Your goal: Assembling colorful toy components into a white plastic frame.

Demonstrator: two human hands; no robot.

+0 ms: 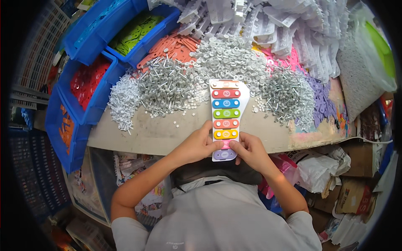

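Note:
A toy xylophone (226, 113) with a white base and a column of coloured bars is held upright over the table's near edge. My left hand (200, 143) grips its lower left side, and my right hand (250, 150) its lower right side. Both thumbs press on the pink bar (226, 144), partly covering it. Beneath it is a purple bar (225, 154), where I cannot make out any white caps. Round white caps sit at the ends of the upper bars. My other fingers are partly hidden behind the base.
Across the table (159, 133) lie heaps of grey washers (230, 56), metal pins (163, 85) and white pegs (124, 100). Blue bins (119, 62) of coloured bars stand left. White xylophone bases (293, 25) are piled at the back. A clear bag (356, 75) stands right.

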